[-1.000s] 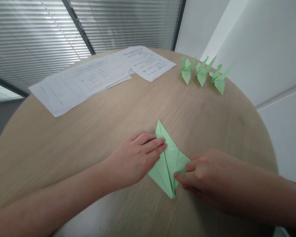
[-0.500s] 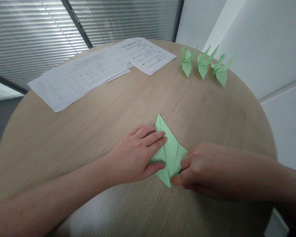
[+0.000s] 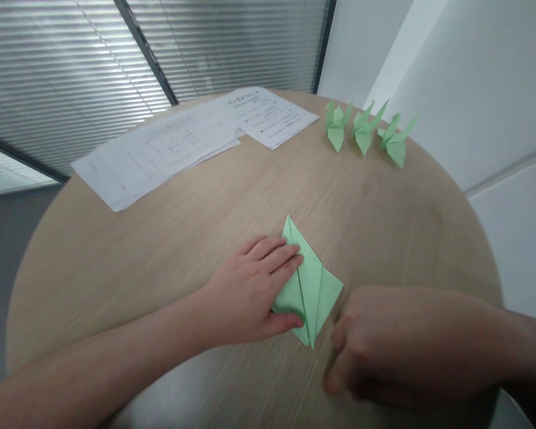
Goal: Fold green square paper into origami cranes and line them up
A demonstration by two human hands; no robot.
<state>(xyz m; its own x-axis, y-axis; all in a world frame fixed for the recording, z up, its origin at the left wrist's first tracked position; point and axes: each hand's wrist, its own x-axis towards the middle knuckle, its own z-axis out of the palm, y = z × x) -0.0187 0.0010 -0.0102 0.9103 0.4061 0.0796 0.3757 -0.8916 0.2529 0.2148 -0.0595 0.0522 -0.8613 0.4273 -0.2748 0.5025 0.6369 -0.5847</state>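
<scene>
Left hand (image 3: 255,287): spread on green paper (image 3: 311,285), centre.
Right hand (image 3: 366,339): curled, grip I can't tell.
Table (image 3: 170,250): three cranes (image 3: 362,139), upper right; sheets (image 3: 161,154), upper left.

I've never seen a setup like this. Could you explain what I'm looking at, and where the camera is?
There is no machine here: the two bare hands belong to a person. Every picture comes from one camera worn on that person's head, looking forward and down.

The left hand lies on a folded piece of green paper, fingers and thumb resting across it. The right hand is beside the paper, fingers curled; I can't see anything in it.

All this is on a round wooden table. Toward its far edge are printed sheets and, to their right, three green paper birds in a row. Beyond it are window blinds.
</scene>
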